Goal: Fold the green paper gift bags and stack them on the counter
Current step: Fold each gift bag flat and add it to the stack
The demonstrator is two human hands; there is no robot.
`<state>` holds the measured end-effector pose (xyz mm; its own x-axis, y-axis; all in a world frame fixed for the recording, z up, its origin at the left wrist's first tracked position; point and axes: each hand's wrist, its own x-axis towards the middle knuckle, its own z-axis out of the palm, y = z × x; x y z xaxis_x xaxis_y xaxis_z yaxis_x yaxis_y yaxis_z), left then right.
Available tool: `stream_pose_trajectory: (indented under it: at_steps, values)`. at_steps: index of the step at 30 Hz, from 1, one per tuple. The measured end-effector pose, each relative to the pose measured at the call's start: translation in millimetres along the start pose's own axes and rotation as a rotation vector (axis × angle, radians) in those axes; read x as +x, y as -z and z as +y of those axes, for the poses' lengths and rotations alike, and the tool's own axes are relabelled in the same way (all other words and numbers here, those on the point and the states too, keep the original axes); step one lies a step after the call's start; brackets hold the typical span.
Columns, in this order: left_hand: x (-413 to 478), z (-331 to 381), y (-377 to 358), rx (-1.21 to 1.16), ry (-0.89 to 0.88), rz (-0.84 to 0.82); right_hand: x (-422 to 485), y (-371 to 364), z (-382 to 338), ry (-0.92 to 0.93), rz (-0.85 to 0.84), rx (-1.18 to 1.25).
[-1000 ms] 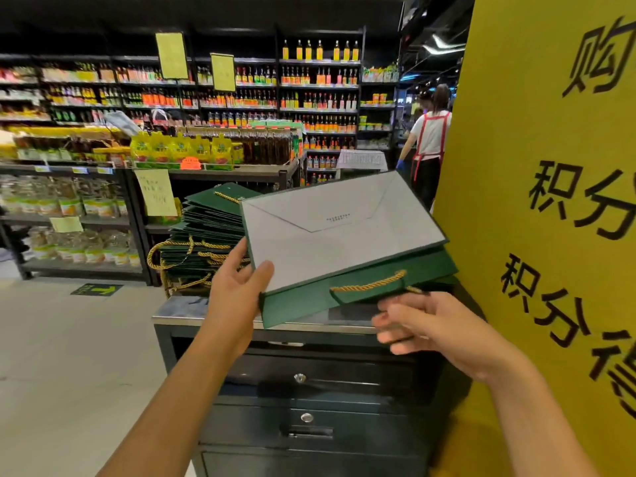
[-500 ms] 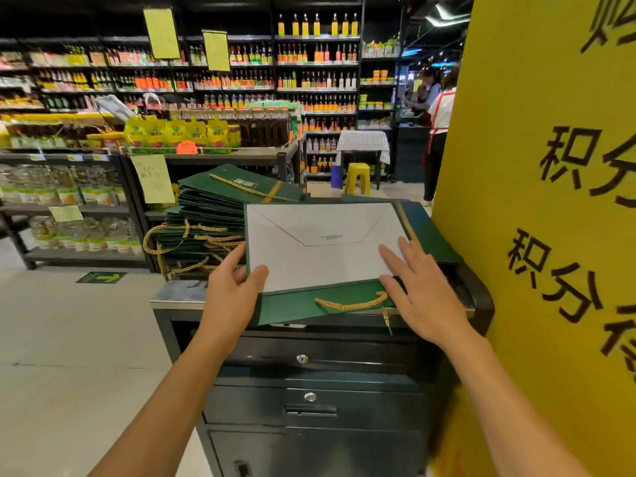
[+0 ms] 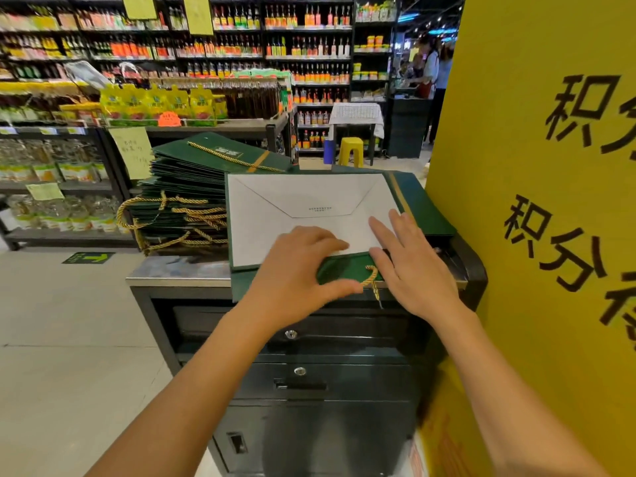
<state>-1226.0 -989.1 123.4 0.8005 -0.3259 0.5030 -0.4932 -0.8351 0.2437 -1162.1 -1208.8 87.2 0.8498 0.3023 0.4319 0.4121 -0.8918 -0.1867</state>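
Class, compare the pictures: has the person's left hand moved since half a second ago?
Yes. The left hand slid right along the counter, from the left corner of the bag to above the drawer lock.

The left hand (image 3: pixel 299 266) and right hand (image 3: pixel 416 266), with their forearms (image 3: pixel 206 383), are bare.

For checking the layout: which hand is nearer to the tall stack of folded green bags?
Left. The left hand lies just right of the stack; the right hand is farther right, beyond it.
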Motion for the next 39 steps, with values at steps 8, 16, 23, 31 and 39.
stream_pose_trajectory:
  at_steps: [8,16,23,31,39]
  values:
    - [41,18,-16,0.053,-0.086,-0.116,2,0,1,0.016,-0.002,0.006]
    - [47,11,-28,-0.041,0.026,-0.083,3,-2,2,0.022,0.001,0.001]
    - [43,7,-17,-0.521,0.194,-0.027,4,-3,2,0.018,-0.006,-0.013]
    - [43,-3,-3,-1.095,0.503,0.182,4,-3,1,0.007,-0.016,-0.015]
    - [21,-22,33,-0.492,0.368,-0.016,4,-3,2,0.007,-0.02,-0.015]
